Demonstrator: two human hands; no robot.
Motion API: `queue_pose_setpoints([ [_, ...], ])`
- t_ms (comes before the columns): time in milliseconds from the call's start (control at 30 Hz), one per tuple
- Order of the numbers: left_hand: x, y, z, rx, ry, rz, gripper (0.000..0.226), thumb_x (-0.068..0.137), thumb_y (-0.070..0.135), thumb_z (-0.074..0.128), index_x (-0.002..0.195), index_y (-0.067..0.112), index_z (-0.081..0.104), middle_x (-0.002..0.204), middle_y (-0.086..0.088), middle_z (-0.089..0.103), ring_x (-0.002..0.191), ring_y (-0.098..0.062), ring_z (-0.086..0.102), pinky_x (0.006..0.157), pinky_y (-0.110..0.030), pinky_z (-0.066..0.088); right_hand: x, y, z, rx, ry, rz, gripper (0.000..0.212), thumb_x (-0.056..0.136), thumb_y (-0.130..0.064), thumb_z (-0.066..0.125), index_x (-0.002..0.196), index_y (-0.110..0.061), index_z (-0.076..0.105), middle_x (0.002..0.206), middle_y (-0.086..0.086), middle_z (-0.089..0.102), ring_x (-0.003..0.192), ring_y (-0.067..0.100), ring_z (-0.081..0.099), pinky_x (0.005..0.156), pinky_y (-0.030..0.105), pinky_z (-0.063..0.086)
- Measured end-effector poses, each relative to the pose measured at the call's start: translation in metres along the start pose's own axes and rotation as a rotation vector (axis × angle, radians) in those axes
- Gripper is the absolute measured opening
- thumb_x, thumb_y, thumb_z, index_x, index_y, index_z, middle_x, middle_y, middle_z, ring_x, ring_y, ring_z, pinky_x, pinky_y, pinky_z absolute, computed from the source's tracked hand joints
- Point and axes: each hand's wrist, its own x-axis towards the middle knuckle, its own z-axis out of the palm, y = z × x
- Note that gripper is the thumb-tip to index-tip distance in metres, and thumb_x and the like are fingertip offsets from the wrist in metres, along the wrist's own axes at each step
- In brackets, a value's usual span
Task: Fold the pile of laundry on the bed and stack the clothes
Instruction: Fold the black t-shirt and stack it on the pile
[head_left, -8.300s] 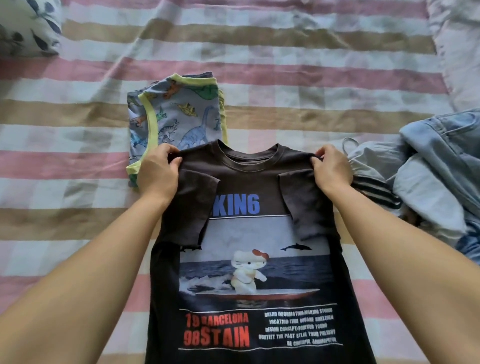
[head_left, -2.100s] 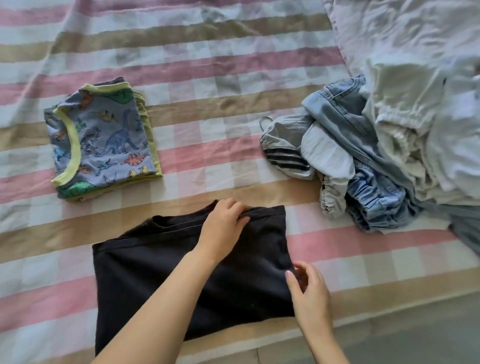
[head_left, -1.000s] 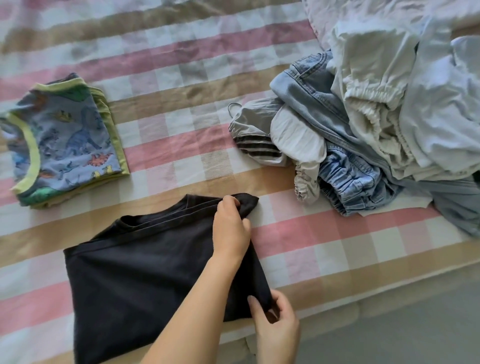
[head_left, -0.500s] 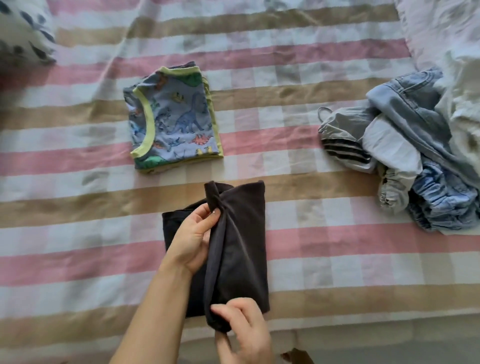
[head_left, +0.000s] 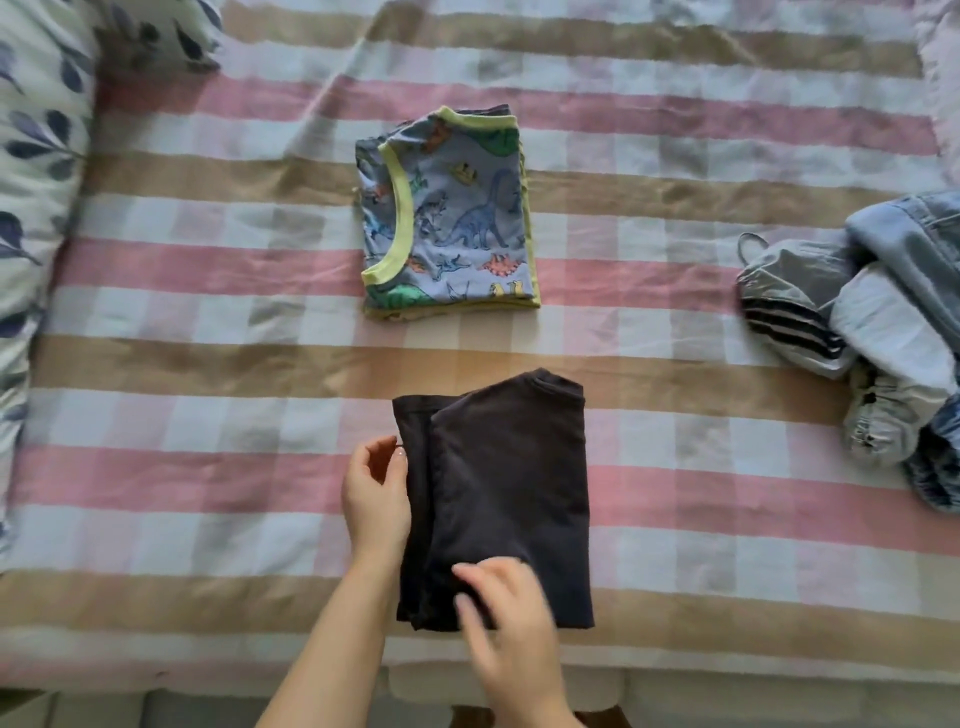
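The black T-shirt (head_left: 506, 493) lies folded into a narrow rectangle near the bed's front edge. My left hand (head_left: 376, 493) rests at its left edge with fingers loosely curled, touching the fabric but not holding it. My right hand (head_left: 506, 608), blurred by motion, lies flat with fingers apart on the shirt's lower left corner. Behind it sits a folded dinosaur-print garment (head_left: 449, 218) with yellow-green trim. The unfolded laundry pile (head_left: 878, 322), with denim and pale grey pieces, is at the right edge.
The bed has a pink, tan and white striped sheet (head_left: 208, 364). A leaf-print pillow (head_left: 36, 156) lies along the left side. The bed's front edge runs just below the black shirt.
The black shirt's right half has been folded over to the left and now lies flat. Both hands have let go of the fabric and rest on it.
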Motion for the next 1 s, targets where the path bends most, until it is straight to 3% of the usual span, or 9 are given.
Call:
queue_pose_setpoints([
  [67, -0.014, -0.005, -0.003, 0.083, 0.032, 0.059, 0.009, 0.094, 0.016, 0.05, 0.101, 0.018, 0.054, 0.093, 0.011, 0.058, 0.091, -0.011, 0.053, 0.071, -0.012, 0.039, 0.014, 0.01, -0.018, 0.058, 0.214, 0.161, 0.023, 0.078, -0.006, 0.064, 0.1, -0.013, 0.068, 0.096, -0.002, 0.058, 0.094, 0.008, 0.05, 0.086, 0.02, 0.041],
  [133, -0.027, -0.012, -0.004, 0.137, 0.006, 0.064, 0.014, 0.095, 0.019, 0.047, 0.109, 0.017, 0.053, 0.099, 0.01, 0.056, 0.095, -0.011, 0.051, 0.077, -0.019, 0.039, 0.029, 0.024, -0.032, 0.048, 0.299, 0.354, 0.028, 0.084, -0.004, 0.062, 0.111, -0.013, 0.062, 0.106, -0.002, 0.054, 0.103, 0.011, 0.048, 0.093, 0.021, 0.036],
  [233, -0.042, -0.023, -0.003, 0.25, -0.022, 0.071, 0.024, 0.095, 0.021, 0.048, 0.116, 0.01, 0.052, 0.106, 0.002, 0.056, 0.1, -0.017, 0.051, 0.086, -0.031, 0.042, 0.042, 0.043, -0.041, 0.109, 0.232, 0.609, 0.039, 0.088, -0.01, 0.059, 0.126, -0.013, 0.05, 0.113, -0.005, 0.047, 0.108, 0.011, 0.045, 0.096, 0.025, 0.037],
  [333, -0.049, -0.026, -0.002, 0.266, -0.05, 0.046, 0.014, 0.092, 0.027, 0.053, 0.099, 0.015, 0.053, 0.088, 0.006, 0.059, 0.088, -0.021, 0.056, 0.072, -0.03, 0.04, 0.049, 0.052, -0.037, 0.227, 0.189, 0.7, 0.035, 0.09, -0.018, 0.058, 0.124, -0.017, 0.049, 0.108, -0.009, 0.054, 0.102, 0.009, 0.052, 0.088, 0.024, 0.042],
  [400, -0.048, -0.024, -0.001, 0.24, -0.106, 0.007, 0.02, 0.089, 0.033, 0.057, 0.09, 0.013, 0.053, 0.083, 0.006, 0.06, 0.083, -0.018, 0.057, 0.066, -0.03, 0.042, 0.053, 0.054, -0.032, 0.314, 0.176, 0.735, 0.028, 0.089, -0.023, 0.059, 0.116, -0.022, 0.052, 0.1, -0.018, 0.058, 0.096, 0.005, 0.055, 0.077, 0.018, 0.041],
  [533, -0.044, -0.016, 0.002, 0.164, -0.264, -0.07, 0.01, 0.085, 0.027, 0.064, 0.087, 0.027, 0.054, 0.089, 0.011, 0.064, 0.084, -0.002, 0.059, 0.067, -0.018, 0.046, 0.063, 0.051, -0.031, 0.39, 0.141, 0.719, 0.007, 0.089, -0.028, 0.058, 0.095, -0.03, 0.055, 0.094, -0.017, 0.063, 0.091, 0.001, 0.059, 0.071, 0.016, 0.043],
  [600, -0.048, -0.008, 0.002, 0.118, -0.284, -0.082, 0.015, 0.086, 0.021, 0.064, 0.087, 0.032, 0.054, 0.092, 0.016, 0.063, 0.085, 0.005, 0.058, 0.064, -0.009, 0.044, 0.066, 0.045, -0.036, 0.385, 0.144, 0.667, 0.008, 0.09, -0.025, 0.058, 0.087, -0.032, 0.056, 0.089, -0.016, 0.065, 0.086, -0.001, 0.06, 0.068, 0.013, 0.043],
  [833, -0.059, 0.047, -0.001, -0.045, -0.22, 0.06, 0.024, 0.086, 0.012, 0.062, 0.098, 0.033, 0.058, 0.095, 0.025, 0.068, 0.09, 0.014, 0.059, 0.068, 0.0, 0.041, 0.085, 0.009, -0.075, 0.5, 0.172, 0.515, 0.015, 0.088, -0.019, 0.06, 0.1, -0.028, 0.064, 0.095, -0.018, 0.069, 0.091, -0.003, 0.063, 0.075, 0.011, 0.048],
  [1000, -0.019, 0.111, 0.004, -0.089, -0.188, 0.218, 0.02, 0.088, 0.016, 0.06, 0.102, 0.03, 0.058, 0.099, 0.022, 0.067, 0.095, 0.008, 0.059, 0.074, -0.003, 0.044, 0.158, -0.024, -0.1, 0.528, 0.195, 0.35, 0.019, 0.088, -0.014, 0.06, 0.093, -0.032, 0.064, 0.093, -0.019, 0.07, 0.088, -0.005, 0.063, 0.073, 0.007, 0.046],
])
